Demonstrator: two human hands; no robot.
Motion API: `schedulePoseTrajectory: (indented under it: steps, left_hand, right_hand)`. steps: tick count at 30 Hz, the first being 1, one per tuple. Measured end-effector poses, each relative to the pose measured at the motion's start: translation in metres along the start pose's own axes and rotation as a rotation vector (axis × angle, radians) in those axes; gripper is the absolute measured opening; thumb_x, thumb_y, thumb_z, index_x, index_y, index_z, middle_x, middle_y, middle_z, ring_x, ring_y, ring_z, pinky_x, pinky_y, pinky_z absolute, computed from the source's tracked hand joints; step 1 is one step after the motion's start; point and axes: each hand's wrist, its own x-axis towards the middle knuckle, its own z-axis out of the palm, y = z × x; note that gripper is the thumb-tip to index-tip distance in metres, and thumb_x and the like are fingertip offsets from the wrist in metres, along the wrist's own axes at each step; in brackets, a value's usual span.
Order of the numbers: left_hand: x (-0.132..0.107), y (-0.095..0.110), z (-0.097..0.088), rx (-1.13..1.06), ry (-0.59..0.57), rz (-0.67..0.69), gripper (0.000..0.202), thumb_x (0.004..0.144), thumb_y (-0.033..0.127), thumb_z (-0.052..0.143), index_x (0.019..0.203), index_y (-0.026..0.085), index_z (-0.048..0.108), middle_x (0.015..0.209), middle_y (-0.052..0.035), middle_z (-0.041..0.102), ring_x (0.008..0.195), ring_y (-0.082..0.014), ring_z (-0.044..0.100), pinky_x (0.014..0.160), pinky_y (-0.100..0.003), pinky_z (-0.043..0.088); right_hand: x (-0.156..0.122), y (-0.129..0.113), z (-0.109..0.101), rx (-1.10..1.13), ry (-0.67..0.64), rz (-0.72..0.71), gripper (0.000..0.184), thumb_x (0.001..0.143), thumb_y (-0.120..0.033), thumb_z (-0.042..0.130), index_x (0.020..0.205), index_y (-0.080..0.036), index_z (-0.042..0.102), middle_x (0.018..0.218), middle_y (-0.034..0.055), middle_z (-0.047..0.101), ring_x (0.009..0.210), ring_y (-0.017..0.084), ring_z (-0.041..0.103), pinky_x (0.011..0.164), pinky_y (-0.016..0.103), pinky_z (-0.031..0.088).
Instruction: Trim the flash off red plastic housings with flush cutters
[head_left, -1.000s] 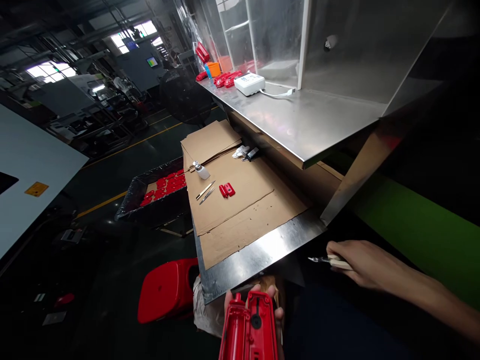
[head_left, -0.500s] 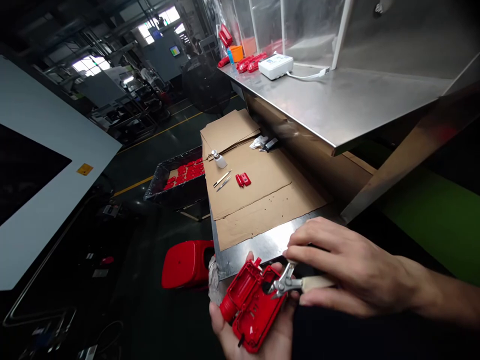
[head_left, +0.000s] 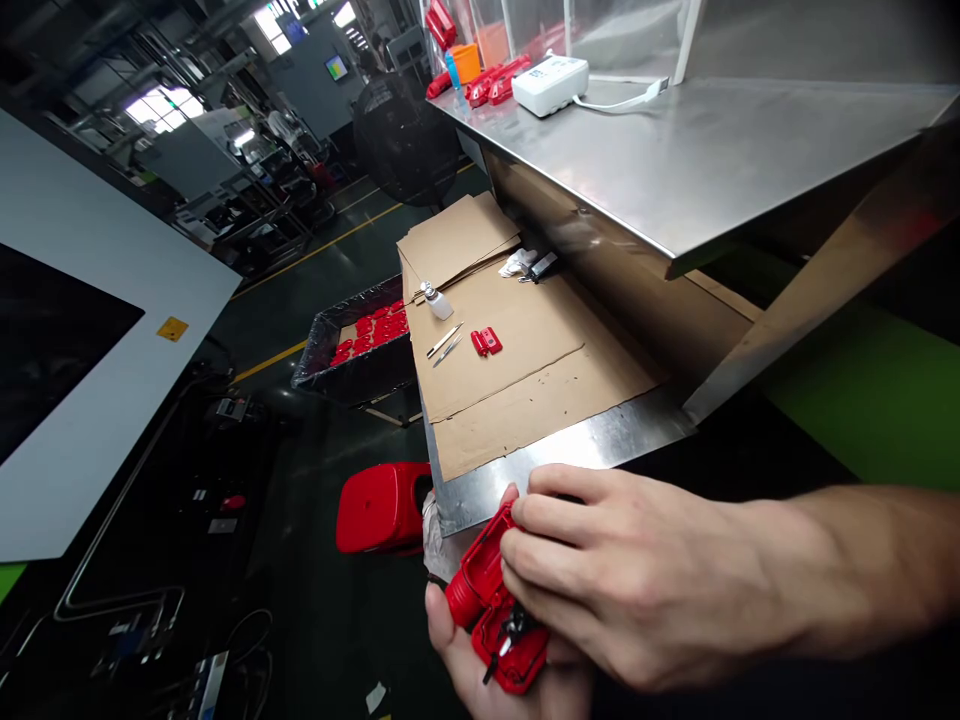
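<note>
My left hand cups a red plastic housing from below, near the front corner of a steel table. My right hand lies closed over the housing's top, fingers curled round a small metal cutter whose tip pokes into the housing's lower end. Most of the tool is hidden under my fingers. On the cardboard sheet that covers the table lie a small red part, a pair of tweezers and a small white bottle.
A black-lined bin holds several red parts left of the table. A red stool stands below the table corner. A steel shelf above carries a white power strip and more red parts. A white machine panel fills the left.
My right hand has come from the right with the cutter and now covers the housing. The left hand has tilted the housing and lowered it slightly. The view has shifted downward.
</note>
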Motion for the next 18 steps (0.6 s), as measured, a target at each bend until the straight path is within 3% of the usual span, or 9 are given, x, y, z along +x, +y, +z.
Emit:
schedulePoseTrajectory:
  steps: [6, 14, 18]
  left_hand:
    - [0.000, -0.003, 0.000, -0.130, 0.044, -0.002, 0.014, 0.090, 0.029, 0.072, 0.097, 0.019, 0.079, 0.086, -0.0004, 0.081, 0.086, -0.0052, 0.074, 0.089, -0.004, 0.047]
    - [-0.001, -0.006, 0.004, -0.067, 0.248, 0.185, 0.010, 0.089, 0.027, 0.070, 0.090, 0.019, 0.076, 0.074, 0.0046, 0.076, 0.073, -0.0048, 0.072, 0.083, -0.004, 0.050]
    - [0.001, -0.016, 0.021, -0.094, 0.410, 0.228, 0.031, 0.098, 0.035, 0.055, 0.075, 0.020, 0.071, 0.061, 0.0045, 0.069, 0.061, -0.0053, 0.070, 0.070, -0.007, 0.054]
  right_hand:
    - [-0.002, -0.001, 0.002, 0.024, 0.016, 0.017, 0.026, 0.099, -0.020, 0.047, 0.094, -0.012, 0.071, 0.088, 0.0047, 0.064, 0.079, 0.020, 0.050, 0.075, 0.038, 0.046]
    - [-0.005, 0.000, 0.003, 0.005, 0.070, -0.003, 0.022, 0.098, -0.021, 0.050, 0.092, -0.011, 0.070, 0.087, 0.0047, 0.062, 0.079, 0.020, 0.050, 0.074, 0.039, 0.045]
    - [-0.004, 0.002, 0.002, 0.016, 0.079, -0.037, 0.025, 0.098, -0.019, 0.048, 0.087, -0.011, 0.069, 0.084, 0.0041, 0.060, 0.076, 0.019, 0.048, 0.070, 0.038, 0.043]
